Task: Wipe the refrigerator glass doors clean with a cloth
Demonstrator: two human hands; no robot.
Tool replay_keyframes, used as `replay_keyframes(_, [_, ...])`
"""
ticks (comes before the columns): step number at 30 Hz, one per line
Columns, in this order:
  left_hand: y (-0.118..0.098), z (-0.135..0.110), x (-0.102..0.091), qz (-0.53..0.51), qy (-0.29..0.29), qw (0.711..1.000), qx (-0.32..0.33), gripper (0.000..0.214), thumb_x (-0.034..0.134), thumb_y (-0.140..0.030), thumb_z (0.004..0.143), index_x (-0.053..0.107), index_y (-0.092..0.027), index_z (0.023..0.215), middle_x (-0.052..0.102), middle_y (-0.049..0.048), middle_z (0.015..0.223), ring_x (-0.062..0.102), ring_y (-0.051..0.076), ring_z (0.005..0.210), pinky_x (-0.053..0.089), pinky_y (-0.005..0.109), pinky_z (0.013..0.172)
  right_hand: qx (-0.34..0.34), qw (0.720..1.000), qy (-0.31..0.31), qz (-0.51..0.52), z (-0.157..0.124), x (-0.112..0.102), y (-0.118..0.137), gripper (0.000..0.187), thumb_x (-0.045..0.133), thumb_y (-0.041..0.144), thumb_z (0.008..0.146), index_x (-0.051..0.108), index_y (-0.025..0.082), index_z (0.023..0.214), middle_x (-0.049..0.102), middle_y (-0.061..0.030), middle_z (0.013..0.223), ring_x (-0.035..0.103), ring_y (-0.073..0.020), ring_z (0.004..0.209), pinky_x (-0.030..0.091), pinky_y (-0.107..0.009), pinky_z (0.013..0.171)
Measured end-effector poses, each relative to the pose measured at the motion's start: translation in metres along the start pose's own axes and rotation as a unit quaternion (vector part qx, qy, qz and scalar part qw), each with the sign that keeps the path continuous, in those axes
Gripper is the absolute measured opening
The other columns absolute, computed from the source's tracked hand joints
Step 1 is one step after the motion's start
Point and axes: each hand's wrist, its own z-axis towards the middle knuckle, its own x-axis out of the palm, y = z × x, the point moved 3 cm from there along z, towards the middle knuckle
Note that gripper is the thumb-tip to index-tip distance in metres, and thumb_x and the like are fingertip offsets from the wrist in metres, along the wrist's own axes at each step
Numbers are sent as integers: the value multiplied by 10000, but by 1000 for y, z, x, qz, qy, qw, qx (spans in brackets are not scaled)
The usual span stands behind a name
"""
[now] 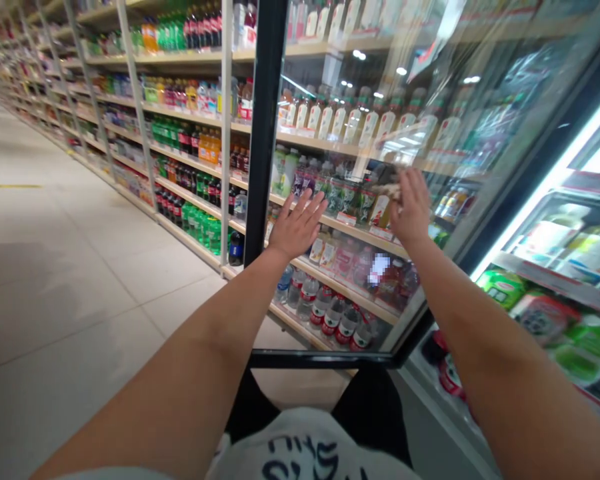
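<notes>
My left hand (297,225) is stretched out with fingers spread, flat against the glass door (420,80) of a cooler, near its black frame (265,127). My right hand (411,207) is also raised flat on the same glass, fingers extended and a little blurred. Neither hand holds anything. The door stands swung out from the lit cooler (555,267) on the right, whose shelves carry packaged goods. Through the glass I see shelves of bottles.
Long store shelves (180,133) filled with bottled drinks run down the aisle to the far left. A pale tiled floor (55,253) spreads out on the left. The cooler's lower shelves (545,313) with green and red packages sit close by my right arm.
</notes>
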Motion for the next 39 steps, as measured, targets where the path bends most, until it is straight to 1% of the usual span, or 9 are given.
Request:
replay_keyframes(5, [0, -1, 0, -12, 11, 1000, -5, 645, 454, -251, 1083, 277, -170, 1698, 224, 85, 1728, 100, 299, 1623, 94, 596, 1341, 286, 945, -155, -1, 22, -2, -74, 807, 385, 131, 809, 320, 39, 1609, 374, -217, 1637, 303, -328, 1578, 225, -639, 1302])
replay_keyframes(9, [-1, -2, -5, -22, -12, 1000, -7, 575, 445, -276, 1089, 378, -197, 1654, 312, 72, 1706, 200, 300, 1609, 145, 585, 1327, 359, 919, -163, -23, 27, 4, -77, 828, 375, 108, 794, 315, 57, 1618, 362, -197, 1638, 263, -289, 1598, 191, -586, 1328])
replay_keyframes(13, [-2, 32, -35, -39, -69, 996, -29, 508, 431, -324, 1078, 509, -250, 1575, 419, 40, 1658, 363, 307, 1547, 217, 579, 1307, 304, 940, -150, -33, 19, 3, -64, 762, 352, 156, 878, 306, 60, 1632, 325, -182, 1681, 205, -257, 1616, 162, -545, 1345])
replay_keyframes(21, [25, 161, -106, -112, -174, 975, -81, 788, 579, -538, 872, 427, -386, 1630, 226, -227, 1673, 88, 314, 1624, -16, 538, 1354, 297, 947, -123, -34, 11, -8, -58, 741, 344, 153, 885, 301, -10, 1607, 322, -203, 1684, 203, -239, 1620, 186, -530, 1341])
replay_keyframes(26, [40, 165, -85, -113, -160, 977, -85, 938, 520, -691, 759, 393, -419, 1647, 229, -288, 1631, -13, 269, 1631, -37, 517, 1349, 308, 943, -124, -34, 23, -11, -57, 771, 358, 123, 842, 316, 29, 1605, 328, -194, 1681, 235, -250, 1611, 178, -537, 1340])
replay_keyframes(29, [43, 163, -74, -99, -168, 977, -86, 1035, 553, -698, 668, 358, -453, 1655, 243, -320, 1604, -271, 67, 1555, -42, 520, 1341, 278, 952, -127, -31, 43, -6, -43, 785, 367, 133, 823, 329, 66, 1605, 329, -174, 1688, 233, -253, 1609, 150, -542, 1346])
replay_keyframes(33, [43, 161, -74, -63, -185, 978, -74, 1120, 534, -704, 591, 336, -452, 1664, 256, -341, 1585, -442, -181, 1280, -29, 527, 1329, 156, 983, -93, -14, 66, 9, 20, 763, 380, 172, 866, 321, 88, 1622, 304, -142, 1711, 162, -247, 1634, 158, -532, 1349])
replay_keyframes(36, [43, 159, -77, -47, -176, 980, -74, 1177, 525, -723, 563, 338, -395, 1677, 207, -316, 1618, -450, -192, 1241, -14, 517, 1326, 22, 1000, -15, 10, 75, 23, 76, 749, 431, 202, 880, 352, 195, 1625, 301, -64, 1724, 151, -241, 1640, 169, -533, 1350])
replay_keyframes(39, [43, 157, -79, -43, -162, 983, -79, 1162, 483, -731, 599, 315, -366, 1689, 132, -301, 1642, -434, -185, 1254, -34, 486, 1334, -30, 999, 9, 32, 90, 29, 85, 725, 461, 232, 904, 361, 288, 1620, 303, 7, 1724, 143, -235, 1641, 178, -552, 1347])
